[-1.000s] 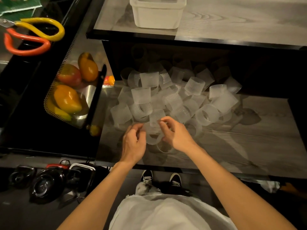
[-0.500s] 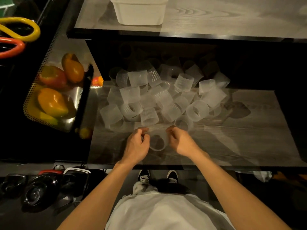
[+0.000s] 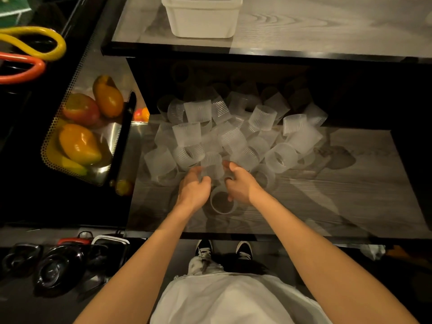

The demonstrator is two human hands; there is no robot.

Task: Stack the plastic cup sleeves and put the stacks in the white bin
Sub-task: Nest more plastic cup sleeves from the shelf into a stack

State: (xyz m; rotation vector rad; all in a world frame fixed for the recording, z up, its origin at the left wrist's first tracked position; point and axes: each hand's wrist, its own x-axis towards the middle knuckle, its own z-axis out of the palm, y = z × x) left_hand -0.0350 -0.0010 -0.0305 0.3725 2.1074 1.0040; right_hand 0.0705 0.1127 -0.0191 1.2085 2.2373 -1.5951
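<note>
We grasp one translucent ribbed plastic cup sleeve (image 3: 211,167) at the frame's centre, our left hand (image 3: 192,189) and right hand (image 3: 242,184) each curling fingers round its sides. Just below it an upright sleeve (image 3: 222,203) stands on the grey wood-grain table (image 3: 327,197). The loose pile of sleeves (image 3: 236,134) lies directly above our hands; the white rectangular plastic bin (image 3: 202,21) sits top centre, well apart.

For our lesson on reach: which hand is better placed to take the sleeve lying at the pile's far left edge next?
Left, probably. The left hand lies nearer that sleeve; the right hand would have to cross over the left.
</note>
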